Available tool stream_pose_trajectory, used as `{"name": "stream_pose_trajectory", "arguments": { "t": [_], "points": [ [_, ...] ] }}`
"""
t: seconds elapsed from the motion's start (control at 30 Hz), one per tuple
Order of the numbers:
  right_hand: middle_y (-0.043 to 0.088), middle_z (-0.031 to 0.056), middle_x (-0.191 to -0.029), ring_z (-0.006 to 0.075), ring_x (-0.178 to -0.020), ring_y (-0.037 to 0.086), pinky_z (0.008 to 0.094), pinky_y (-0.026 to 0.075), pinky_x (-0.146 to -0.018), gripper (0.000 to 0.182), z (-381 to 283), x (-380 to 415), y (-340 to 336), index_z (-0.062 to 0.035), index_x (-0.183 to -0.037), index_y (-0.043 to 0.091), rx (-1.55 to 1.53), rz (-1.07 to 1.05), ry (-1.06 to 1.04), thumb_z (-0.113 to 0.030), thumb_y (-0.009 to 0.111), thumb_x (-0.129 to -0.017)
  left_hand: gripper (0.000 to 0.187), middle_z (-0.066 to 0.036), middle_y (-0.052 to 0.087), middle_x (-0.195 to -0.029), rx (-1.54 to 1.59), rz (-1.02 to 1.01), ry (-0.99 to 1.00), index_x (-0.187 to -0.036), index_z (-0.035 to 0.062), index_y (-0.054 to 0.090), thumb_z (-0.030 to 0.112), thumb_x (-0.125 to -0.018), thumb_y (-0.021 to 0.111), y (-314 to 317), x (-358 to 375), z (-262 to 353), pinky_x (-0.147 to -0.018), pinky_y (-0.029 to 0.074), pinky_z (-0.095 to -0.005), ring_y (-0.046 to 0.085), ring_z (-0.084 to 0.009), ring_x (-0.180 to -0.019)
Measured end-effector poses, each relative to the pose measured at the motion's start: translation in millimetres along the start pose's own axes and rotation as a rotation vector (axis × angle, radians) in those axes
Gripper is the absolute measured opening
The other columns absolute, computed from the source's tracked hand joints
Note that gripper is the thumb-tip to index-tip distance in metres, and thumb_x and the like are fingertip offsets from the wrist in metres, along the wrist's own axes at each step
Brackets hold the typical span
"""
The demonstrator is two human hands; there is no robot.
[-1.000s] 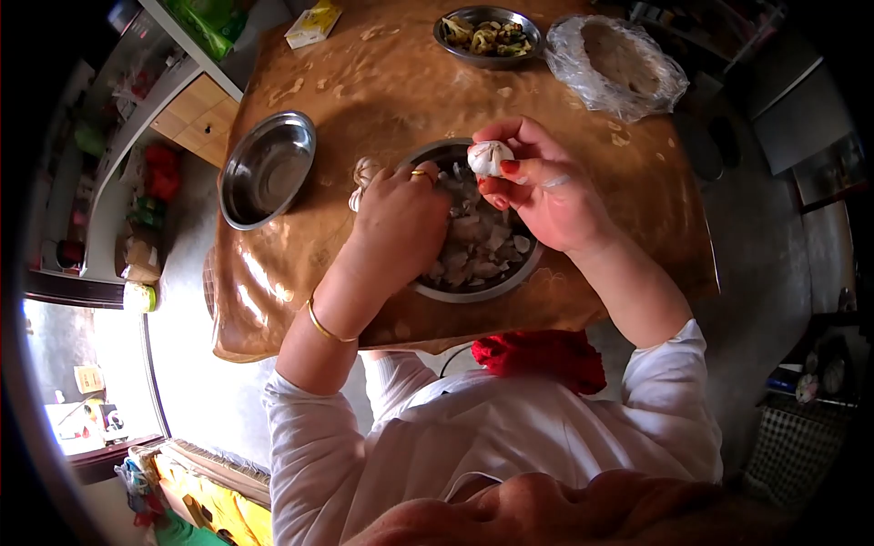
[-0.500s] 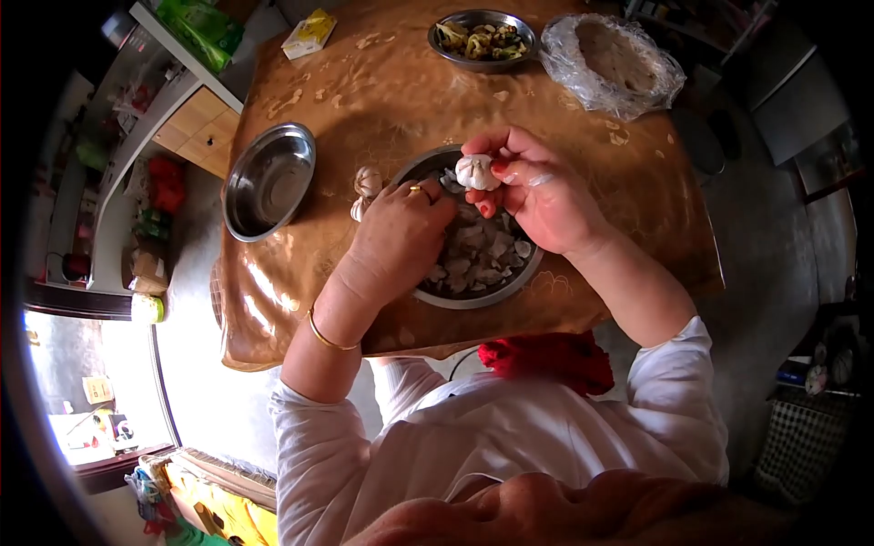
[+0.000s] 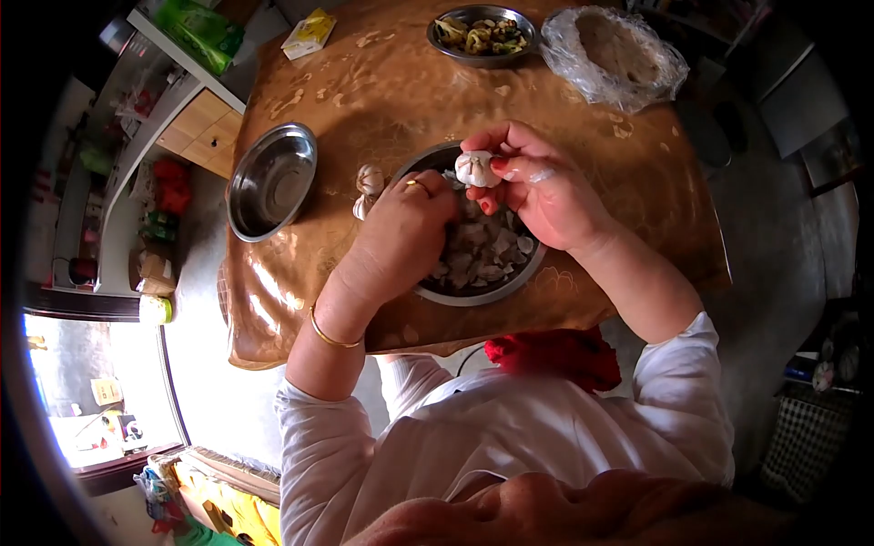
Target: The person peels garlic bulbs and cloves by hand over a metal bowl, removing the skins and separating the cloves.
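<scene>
A white garlic bulb [image 3: 477, 169] is held between the thumb and fingers of my right hand [image 3: 546, 196], above the back of a metal bowl. That bowl [image 3: 496, 293] holds garlic skins [image 3: 482, 250]. My left hand [image 3: 405, 227], with a ring on one finger, is over the bowl's left side; its fingers are curled and their tips hidden, so what they hold, if anything, cannot be made out. Just left of this hand, garlic bulbs [image 3: 370, 179] lie on the table.
On the brown table cover [image 3: 364, 91], a metal bowl [image 3: 273, 182] stands at left. Toward the back are a bowl of food [image 3: 481, 38], a plastic-wrapped round item [image 3: 619, 59] and a yellow-white packet [image 3: 309, 34]. Red cloth [image 3: 555, 357] is below the front edge.
The view has shifted slightly. My left fingers have moved a little at the bowl's rim; my right hand keeps hold of the garlic bulb.
</scene>
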State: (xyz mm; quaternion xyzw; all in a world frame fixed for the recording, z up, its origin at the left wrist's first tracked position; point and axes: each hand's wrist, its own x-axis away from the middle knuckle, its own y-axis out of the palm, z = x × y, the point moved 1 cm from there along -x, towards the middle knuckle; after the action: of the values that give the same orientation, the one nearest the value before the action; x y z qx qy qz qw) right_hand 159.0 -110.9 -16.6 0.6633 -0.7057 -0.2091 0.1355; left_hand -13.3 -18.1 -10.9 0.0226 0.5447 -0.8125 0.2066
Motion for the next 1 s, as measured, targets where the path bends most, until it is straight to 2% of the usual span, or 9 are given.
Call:
{"name": "stream_pose_trajectory", "arguments": {
  "t": [0.13, 0.23, 0.33, 0.43, 0.53, 0.7, 0.8, 0.9, 1.0],
  "points": [
    [0.062, 0.0078, -0.103, 0.0159, -0.091, 0.059, 0.0306, 0.049, -0.075, 0.026, -1.1, 0.1, -1.5, -0.0024, -0.115, 0.056, -0.039, -0.006, -0.005, -0.010, 0.049, -0.091, 0.035, -0.016, 0.064, -0.095, 0.178, 0.097, -0.104, -0.110, 0.0042, 0.060, -0.005, -0.077, 0.059, -8.5, 1.3, 2.9, -0.074, 0.052, -0.0377, 0.063, -0.0360, -0.085],
    [0.061, 0.0076, -0.105, 0.0153, -0.095, 0.059, 0.0313, 0.050, -0.078, 0.025, -0.5, 0.1, 0.6, -0.0026, -0.115, 0.055, -0.024, 0.032, -0.005, -0.009, 0.052, -0.091, 0.030, -0.016, 0.066, -0.096, 0.255, 0.129, -0.159, -0.110, 0.0025, 0.059, -0.005, -0.081, 0.059, -8.0, 3.0, 2.9, -0.074, 0.052, -0.0344, 0.066, -0.0318, -0.083],
    [0.060, 0.0072, -0.107, 0.0148, -0.097, 0.058, 0.0300, 0.049, -0.083, 0.029, -0.3, 0.7, -0.4, -0.0027, -0.117, 0.053, 0.060, 0.032, -0.004, -0.009, 0.055, -0.089, 0.036, -0.014, 0.065, -0.104, 0.306, 0.126, -0.204, -0.118, 0.0009, 0.057, -0.004, -0.082, 0.059, -13.5, 1.8, 6.4, -0.079, 0.052, -0.0324, 0.066, -0.0252, -0.092],
    [0.058, 0.0067, -0.107, 0.0136, -0.097, 0.056, 0.0282, 0.047, -0.086, 0.030, 4.2, -0.2, -1.3, -0.0023, -0.116, 0.052, 0.165, 0.025, -0.016, -0.007, 0.058, -0.087, 0.048, -0.020, 0.062, -0.112, 0.527, 0.256, -0.096, -0.126, -0.0009, 0.051, 0.000, -0.080, 0.064, -11.9, -0.3, 13.6, -0.085, 0.050, -0.0368, 0.063, -0.0320, -0.103],
    [0.057, 0.0058, -0.105, 0.0126, -0.096, 0.055, 0.0279, 0.047, -0.086, 0.028, 3.9, 1.7, 1.7, -0.0022, -0.112, 0.051, 0.257, 0.007, -0.017, -0.006, 0.060, -0.086, 0.054, -0.018, 0.061, -0.114, 0.574, 0.179, -0.096, -0.130, -0.0011, 0.049, 0.000, -0.079, 0.066, -6.6, 0.5, 11.9, -0.089, 0.049, -0.0352, 0.061, -0.0296, -0.106],
    [0.055, 0.0049, -0.101, 0.0121, -0.093, 0.053, 0.0294, 0.048, -0.084, 0.026, 5.4, 3.3, 5.3, -0.0021, -0.108, 0.050, 0.301, -0.057, -0.113, -0.004, 0.062, -0.084, 0.056, -0.017, 0.062, -0.111, 0.561, 0.159, -0.073, -0.130, -0.0011, 0.049, 0.000, -0.078, 0.069, -0.6, 1.8, 4.4, -0.087, 0.050, -0.0332, 0.062, -0.0273, -0.101],
    [0.056, 0.0080, -0.101, 0.0135, -0.092, 0.055, 0.0289, 0.048, -0.082, 0.026, 2.7, 3.7, 4.0, -0.0009, -0.107, 0.051, 0.462, -0.046, -0.142, -0.002, 0.062, -0.083, 0.056, -0.016, 0.063, -0.109, 0.604, 0.145, -0.107, -0.130, -0.0022, 0.049, 0.000, -0.078, 0.070, 1.4, 3.1, 1.6, -0.084, 0.051, -0.0322, 0.064, -0.0240, -0.099],
    [0.057, 0.0119, -0.101, 0.0165, -0.092, 0.058, 0.0300, 0.049, -0.080, 0.026, -1.6, 6.3, 10.2, 0.0005, -0.107, 0.052, 0.675, -0.043, -0.301, -0.001, 0.061, -0.083, 0.054, -0.014, 0.064, -0.106, 0.706, 0.163, -0.165, -0.129, -0.0035, 0.049, -0.001, -0.079, 0.070, 2.3, 4.4, 3.2, -0.083, 0.052, -0.0312, 0.064, -0.0203, -0.097],
    [0.057, 0.0144, -0.102, 0.0195, -0.094, 0.060, 0.0323, 0.049, -0.079, 0.027, -2.3, 10.2, 15.5, 0.0012, -0.108, 0.052, 0.692, -0.042, -0.310, 0.000, 0.060, -0.083, 0.053, -0.013, 0.065, -0.104, 0.749, 0.205, -0.218, -0.128, -0.0046, 0.049, -0.001, -0.080, 0.070, 2.6, 4.8, 7.7, -0.082, 0.053, -0.0304, 0.064, -0.0181, -0.095]
  ]
}}
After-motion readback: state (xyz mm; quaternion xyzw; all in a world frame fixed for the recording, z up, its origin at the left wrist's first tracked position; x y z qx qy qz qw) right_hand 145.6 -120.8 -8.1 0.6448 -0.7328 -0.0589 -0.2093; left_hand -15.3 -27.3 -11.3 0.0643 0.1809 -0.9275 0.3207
